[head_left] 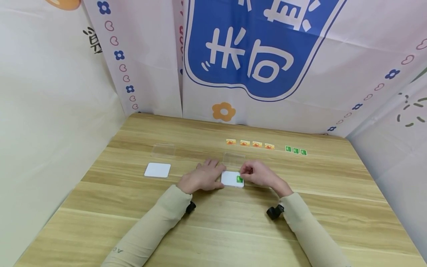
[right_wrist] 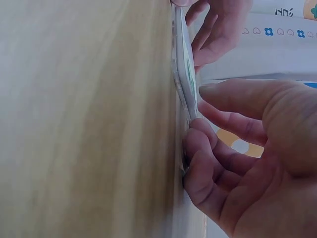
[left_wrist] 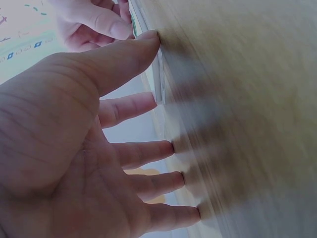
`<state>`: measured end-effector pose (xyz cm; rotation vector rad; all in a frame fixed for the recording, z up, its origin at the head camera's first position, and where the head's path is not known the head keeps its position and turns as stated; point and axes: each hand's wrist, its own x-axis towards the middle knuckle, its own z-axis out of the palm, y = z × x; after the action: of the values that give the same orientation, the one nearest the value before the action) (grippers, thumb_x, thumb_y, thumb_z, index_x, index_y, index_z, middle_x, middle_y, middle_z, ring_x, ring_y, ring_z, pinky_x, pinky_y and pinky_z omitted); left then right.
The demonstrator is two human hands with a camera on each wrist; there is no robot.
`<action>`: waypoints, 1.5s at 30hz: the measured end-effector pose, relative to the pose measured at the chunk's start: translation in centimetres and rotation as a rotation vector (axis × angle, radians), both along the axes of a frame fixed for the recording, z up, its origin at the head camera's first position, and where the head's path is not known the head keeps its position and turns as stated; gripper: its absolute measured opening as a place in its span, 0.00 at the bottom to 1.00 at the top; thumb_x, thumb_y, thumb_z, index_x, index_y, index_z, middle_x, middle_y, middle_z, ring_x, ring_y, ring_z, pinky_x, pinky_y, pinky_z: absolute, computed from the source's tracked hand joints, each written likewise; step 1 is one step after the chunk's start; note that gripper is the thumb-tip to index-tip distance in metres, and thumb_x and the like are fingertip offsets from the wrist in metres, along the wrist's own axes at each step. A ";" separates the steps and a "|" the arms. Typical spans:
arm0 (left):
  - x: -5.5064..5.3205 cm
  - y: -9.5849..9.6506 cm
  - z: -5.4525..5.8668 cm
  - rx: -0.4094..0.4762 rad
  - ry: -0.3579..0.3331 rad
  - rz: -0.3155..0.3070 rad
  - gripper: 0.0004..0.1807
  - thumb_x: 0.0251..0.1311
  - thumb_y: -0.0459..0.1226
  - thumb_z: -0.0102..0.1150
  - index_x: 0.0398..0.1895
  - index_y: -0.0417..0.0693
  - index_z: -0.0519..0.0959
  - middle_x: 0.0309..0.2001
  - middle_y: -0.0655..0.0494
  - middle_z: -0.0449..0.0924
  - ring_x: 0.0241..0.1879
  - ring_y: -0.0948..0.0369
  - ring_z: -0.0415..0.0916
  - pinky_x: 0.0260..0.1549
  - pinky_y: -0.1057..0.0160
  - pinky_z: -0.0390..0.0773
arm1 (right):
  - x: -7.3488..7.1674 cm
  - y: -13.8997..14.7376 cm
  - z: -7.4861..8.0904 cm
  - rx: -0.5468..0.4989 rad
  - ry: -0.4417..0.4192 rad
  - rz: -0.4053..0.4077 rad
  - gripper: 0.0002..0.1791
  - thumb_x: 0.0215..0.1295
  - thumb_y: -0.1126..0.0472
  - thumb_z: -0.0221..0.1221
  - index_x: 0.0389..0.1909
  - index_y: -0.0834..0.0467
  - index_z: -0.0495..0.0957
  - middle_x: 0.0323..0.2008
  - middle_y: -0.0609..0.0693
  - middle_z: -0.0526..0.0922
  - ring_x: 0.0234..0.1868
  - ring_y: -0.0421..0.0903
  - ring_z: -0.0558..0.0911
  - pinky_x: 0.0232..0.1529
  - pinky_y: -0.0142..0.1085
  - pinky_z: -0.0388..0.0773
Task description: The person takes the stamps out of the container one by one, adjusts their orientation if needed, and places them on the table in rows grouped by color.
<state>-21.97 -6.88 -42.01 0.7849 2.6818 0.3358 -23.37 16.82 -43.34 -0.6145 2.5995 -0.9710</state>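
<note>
A white card (head_left: 230, 178) lies flat on the table between both hands, with a small green sticker (head_left: 239, 179) at its right end. My left hand (head_left: 207, 176) rests at its left end with fairly straight fingers, the thumb touching the edge and other fingertips on the tabletop in the left wrist view. At the right end, my right hand (head_left: 257, 173) has curled fingers against the card's edge and its thumb beside the face. The right wrist view shows the white card (right_wrist: 183, 54) edge-on, a thin clear layer (right_wrist: 177, 74) behind it.
A clear plate (head_left: 233, 159) lies just behind the card. Further left are another white card (head_left: 157, 170) and another clear plate (head_left: 163, 150). Several orange stickers (head_left: 245, 143) and 3 green stickers (head_left: 295, 151) are lined up toward the back of the wooden table (head_left: 233, 230). Printed curtains hang behind.
</note>
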 end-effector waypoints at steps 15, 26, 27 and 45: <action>0.1 0.1 0.1 0.002 -0.014 0.004 0.30 0.64 0.51 0.61 0.66 0.55 0.68 0.71 0.44 0.60 0.72 0.41 0.54 0.63 0.32 0.60 | 0.4 -0.3 -0.2 0.056 0.022 -0.033 0.02 0.64 0.62 0.63 0.34 0.56 0.79 0.30 0.47 0.81 0.30 0.41 0.74 0.34 0.33 0.72; 0.1 0.2 0.0 0.003 -0.007 -0.003 0.30 0.64 0.51 0.61 0.66 0.54 0.68 0.70 0.44 0.61 0.72 0.41 0.54 0.63 0.32 0.61 | 0.5 -0.1 -0.4 0.045 0.008 -0.044 0.03 0.64 0.62 0.64 0.33 0.56 0.79 0.29 0.47 0.80 0.30 0.41 0.74 0.33 0.33 0.71; 0.1 0.2 0.0 0.003 -0.007 -0.003 0.30 0.64 0.51 0.61 0.66 0.54 0.68 0.71 0.44 0.60 0.72 0.41 0.54 0.63 0.32 0.61 | 0.5 0.0 -0.4 0.040 0.005 -0.043 0.03 0.64 0.62 0.64 0.33 0.57 0.79 0.29 0.47 0.80 0.30 0.41 0.74 0.33 0.33 0.71; 0.1 0.1 0.2 0.021 -0.018 0.013 0.30 0.63 0.51 0.62 0.66 0.54 0.68 0.71 0.43 0.60 0.72 0.41 0.54 0.63 0.31 0.60 | 0.5 0.0 0.0 0.016 -0.025 -0.049 0.03 0.63 0.66 0.63 0.37 0.58 0.80 0.31 0.49 0.81 0.32 0.42 0.75 0.36 0.34 0.72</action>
<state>-21.91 -6.83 -41.86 0.7673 2.6722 0.3734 -22.83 16.83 -43.37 -0.5335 2.6088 -0.9661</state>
